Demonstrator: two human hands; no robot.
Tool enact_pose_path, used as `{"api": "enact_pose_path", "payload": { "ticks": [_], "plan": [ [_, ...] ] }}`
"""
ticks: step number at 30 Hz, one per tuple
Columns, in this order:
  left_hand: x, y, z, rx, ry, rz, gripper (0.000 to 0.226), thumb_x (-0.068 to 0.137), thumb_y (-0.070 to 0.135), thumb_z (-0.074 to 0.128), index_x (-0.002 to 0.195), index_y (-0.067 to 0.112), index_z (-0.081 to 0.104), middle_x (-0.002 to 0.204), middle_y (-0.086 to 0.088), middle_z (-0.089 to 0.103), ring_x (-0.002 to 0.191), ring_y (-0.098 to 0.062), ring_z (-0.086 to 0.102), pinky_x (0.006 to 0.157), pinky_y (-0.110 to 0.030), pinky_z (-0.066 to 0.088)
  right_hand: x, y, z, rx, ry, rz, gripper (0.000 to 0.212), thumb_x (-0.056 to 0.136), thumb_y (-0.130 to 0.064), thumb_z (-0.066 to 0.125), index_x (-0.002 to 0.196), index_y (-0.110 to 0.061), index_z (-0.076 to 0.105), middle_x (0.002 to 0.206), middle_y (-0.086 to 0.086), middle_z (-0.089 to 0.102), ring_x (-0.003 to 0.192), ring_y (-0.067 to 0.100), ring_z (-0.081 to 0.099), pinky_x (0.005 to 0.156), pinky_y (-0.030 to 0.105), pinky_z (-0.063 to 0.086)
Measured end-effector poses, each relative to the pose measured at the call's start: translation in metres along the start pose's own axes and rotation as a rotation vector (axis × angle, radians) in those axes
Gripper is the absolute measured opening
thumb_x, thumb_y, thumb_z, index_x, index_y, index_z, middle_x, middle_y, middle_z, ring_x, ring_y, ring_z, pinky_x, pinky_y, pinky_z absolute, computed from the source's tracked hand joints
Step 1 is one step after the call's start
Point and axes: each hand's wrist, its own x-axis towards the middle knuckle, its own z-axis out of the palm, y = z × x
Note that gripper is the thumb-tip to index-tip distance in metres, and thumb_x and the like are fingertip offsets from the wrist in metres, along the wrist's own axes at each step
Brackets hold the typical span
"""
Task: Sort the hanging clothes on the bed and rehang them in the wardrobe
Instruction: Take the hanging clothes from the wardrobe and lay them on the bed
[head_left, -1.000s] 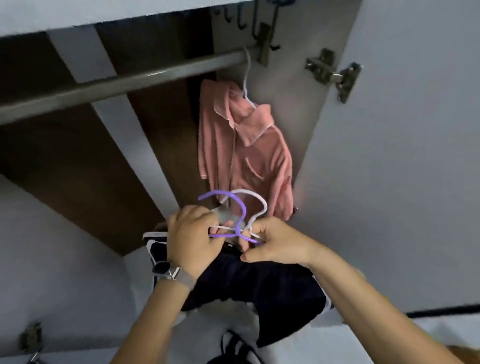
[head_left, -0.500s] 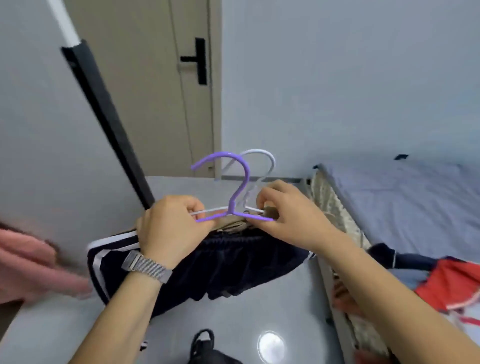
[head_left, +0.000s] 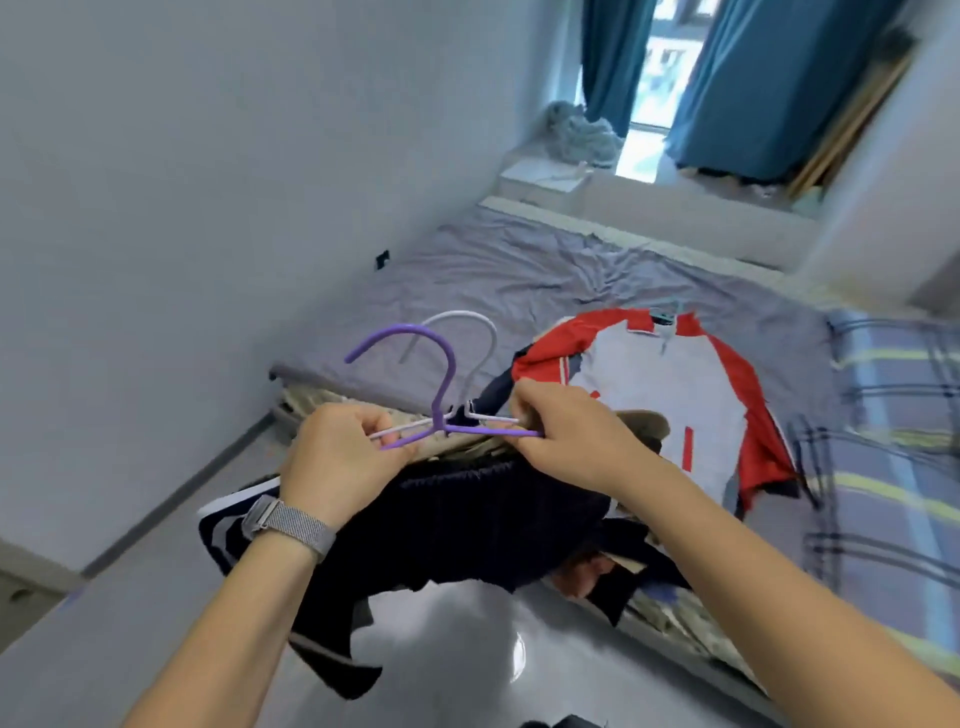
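You are standing at the side of the bed (head_left: 545, 270) with both hands busy; your left hand (head_left: 337, 457) has its fingers curled round the left ends of two hangers, and your right hand (head_left: 566, 441) pinches their right ends between thumb and fingertips; neither hand is slack. The purple hanger (head_left: 441, 384) sits in front and the white hanger (head_left: 467, 332) just behind it, hooks upright and side by side; dark navy shorts (head_left: 457, 525) with white side stripes hang below them over the floor (head_left: 457, 649), and a strip of a tan garment (head_left: 641, 421) shows under your right hand, though you cannot tell which piece rides on which hanger.

As for progress, judge it as partway at most; you have this bundle in hand beside the bed, not at the wardrobe, which is out of view, so nothing here shows how much has been rehung. A red and grey shirt (head_left: 685, 395) lies spread on the grey sheet on a pale blue hanger (head_left: 667, 317), with more dark cloth tucked under it at the bed's edge; those pieces are yet to be sorted and carried over. The bundle you hold looks to need separating before either hanger can go on a rail.

No brand, label or writing can be read anywhere; the shirt's markings are plain stripes, and the watch (head_left: 288, 530) with the mesh band on your left wrist shows no legible face.
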Motion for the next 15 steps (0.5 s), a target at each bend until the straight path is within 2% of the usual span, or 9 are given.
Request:
{"api": "enact_pose_path", "payload": {
  "ticks": [4,7,10,15],
  "plan": [
    [0.044,0.045,0.035,-0.019,-0.130,0.151,0.042,0.065,0.032,0.081,0.041,0.019,0.050,0.041,0.006,0.046,0.045,-0.014,0.042,0.053,-0.026,0.038,-0.013,0.038,-0.032,0.015,0.134,0.151,0.026,0.079,-0.018,0.058,0.069,-0.025,0.034,0.067,-0.004,0.046,0.066,0.022,0.043,0.063,0.044,0.043],
    [0.076,0.094,0.050,-0.070,-0.181,0.288,0.042,0.067,0.032,0.081,0.043,0.017,0.049,0.042,0.003,0.045,0.044,-0.013,0.039,0.051,-0.026,0.035,-0.013,0.062,-0.073,0.009,0.233,0.214,0.025,0.081,-0.017,0.061,0.072,-0.020,0.039,0.067,-0.004,0.047,0.064,0.020,0.041,0.059,0.039,0.038],
    [0.109,0.154,0.055,-0.113,-0.160,0.475,0.042,0.070,0.038,0.077,0.047,0.017,0.049,0.045,0.004,0.044,0.045,-0.011,0.038,0.050,-0.025,0.033,-0.004,0.089,-0.127,-0.016,0.371,0.229,0.022,0.082,-0.019,0.065,0.075,-0.020,0.044,0.066,-0.005,0.049,0.061,0.016,0.041,0.056,0.035,0.034],
    [0.162,0.212,0.109,0.077,-0.279,0.850,0.028,0.088,0.038,0.055,0.070,0.024,0.039,0.068,0.007,0.043,0.069,-0.018,0.044,0.063,-0.033,0.031,0.010,0.174,-0.163,-0.037,0.528,0.298,0.023,0.080,-0.021,0.070,0.075,-0.022,0.047,0.064,-0.009,0.051,0.060,0.008,0.045,0.056,0.035,0.038]
  ]
}}
